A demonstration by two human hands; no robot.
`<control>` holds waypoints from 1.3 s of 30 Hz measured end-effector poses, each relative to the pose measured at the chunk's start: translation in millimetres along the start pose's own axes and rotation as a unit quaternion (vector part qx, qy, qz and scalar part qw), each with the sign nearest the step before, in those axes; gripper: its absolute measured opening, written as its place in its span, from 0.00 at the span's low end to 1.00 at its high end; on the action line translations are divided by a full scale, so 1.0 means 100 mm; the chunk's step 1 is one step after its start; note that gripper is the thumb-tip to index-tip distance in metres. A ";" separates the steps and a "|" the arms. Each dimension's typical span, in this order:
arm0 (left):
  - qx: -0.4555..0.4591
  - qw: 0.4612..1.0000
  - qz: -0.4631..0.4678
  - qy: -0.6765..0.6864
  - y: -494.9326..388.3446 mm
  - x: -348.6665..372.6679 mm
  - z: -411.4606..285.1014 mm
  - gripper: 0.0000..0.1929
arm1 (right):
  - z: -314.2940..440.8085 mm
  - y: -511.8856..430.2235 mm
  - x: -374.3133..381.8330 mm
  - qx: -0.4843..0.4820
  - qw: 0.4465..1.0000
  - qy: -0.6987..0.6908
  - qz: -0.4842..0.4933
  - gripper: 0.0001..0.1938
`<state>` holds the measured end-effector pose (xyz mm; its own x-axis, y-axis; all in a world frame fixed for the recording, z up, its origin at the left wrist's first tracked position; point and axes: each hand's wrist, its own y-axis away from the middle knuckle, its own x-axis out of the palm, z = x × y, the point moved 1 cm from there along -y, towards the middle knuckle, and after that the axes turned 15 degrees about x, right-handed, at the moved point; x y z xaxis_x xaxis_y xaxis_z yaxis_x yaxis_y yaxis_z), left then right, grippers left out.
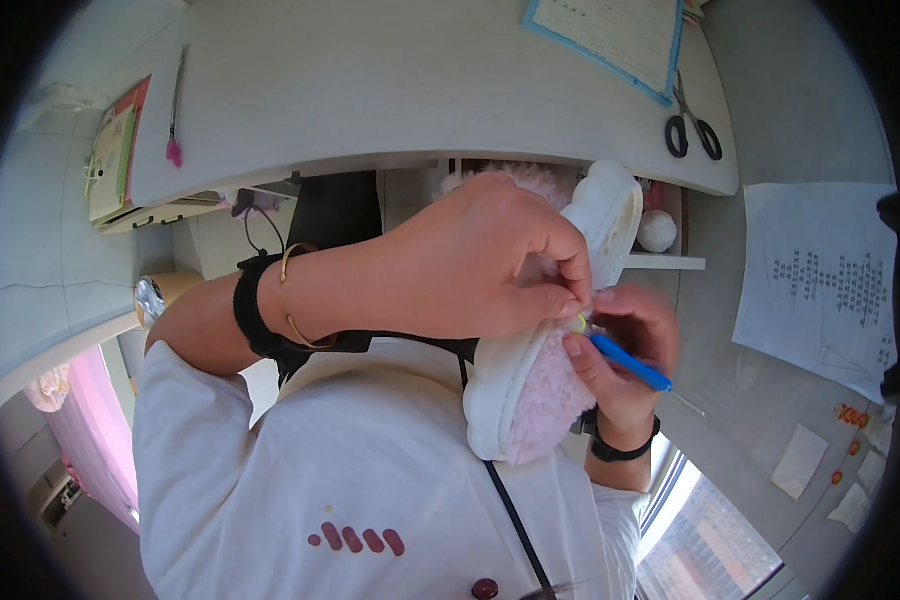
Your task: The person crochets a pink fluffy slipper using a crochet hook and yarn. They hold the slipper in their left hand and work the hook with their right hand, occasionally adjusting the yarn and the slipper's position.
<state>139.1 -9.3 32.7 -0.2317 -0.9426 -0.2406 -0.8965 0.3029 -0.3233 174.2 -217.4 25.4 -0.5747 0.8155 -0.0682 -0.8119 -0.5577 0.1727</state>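
A fluffy pink slipper (551,409) with a thick, white, scalloped sole is in front of my chest. Beyond my hands rises a white scalloped sole part (604,217); whether it belongs to the same slipper is hidden. My left hand (495,259) reaches across from the left, thumb and forefinger pinched together at a small yellow-green strand (581,323) by the slipper's pink upper. On the right, my right hand (637,337) grips a slim blue-handled tool (630,363) with a thin metal shaft at its lower right. Its other end lies near the strand.
Ahead is a pale tabletop (390,82) with black-handled scissors (691,124), a blue-edged sheet (607,45) and a pink-ended pen (175,112). Under its edge, a shelf (664,262) carries a white ball (657,231). More pink fluff (529,178) shows behind my left hand.
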 end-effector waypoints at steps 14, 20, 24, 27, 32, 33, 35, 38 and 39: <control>-0.062 0.970 0.025 0.232 -0.01 -0.03 0.16 0.05 | 0.08 -0.13 -0.02 -0.201 0.953 0.229 0.007 0.12; -0.042 0.979 0.045 0.194 0.00 -0.05 0.16 0.04 | 0.00 -0.08 0.04 -0.258 0.921 0.290 -0.042 0.10; -0.017 0.985 0.053 0.163 0.00 -0.05 0.17 0.04 | -0.06 -0.10 0.03 -0.268 0.928 0.255 -0.041 0.10; 0.007 0.986 0.029 0.166 0.01 -0.02 0.20 0.05 | -0.13 -0.13 -0.06 -0.204 0.963 0.175 0.020 0.12; 0.004 0.988 -0.015 0.152 0.08 0.00 0.21 0.06 | -0.41 -0.05 -0.20 -0.075 0.986 -0.116 0.095 0.25; -0.003 0.990 -0.014 0.143 0.09 0.00 0.21 0.07 | -0.46 -0.04 -0.22 -0.076 0.981 -0.165 0.068 0.26; -0.010 0.992 -0.015 0.125 0.11 0.00 0.21 0.07 | -0.47 -0.06 -0.29 -0.086 0.971 -0.220 0.029 0.29; -0.040 0.987 -0.010 0.156 0.13 -0.01 0.20 0.06 | -0.23 -0.02 -0.32 -0.262 0.945 -0.055 -0.188 0.27; -0.049 0.985 -0.012 0.163 0.13 -0.01 0.19 0.06 | -0.11 0.02 -0.29 -0.287 0.936 0.063 -0.193 0.26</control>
<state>134.8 -1.4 10.9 -0.3042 -0.9494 0.0783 -0.9317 0.2794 -0.2321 188.4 -244.1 17.3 -0.2051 0.9688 -0.1391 -0.8623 -0.2461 -0.4426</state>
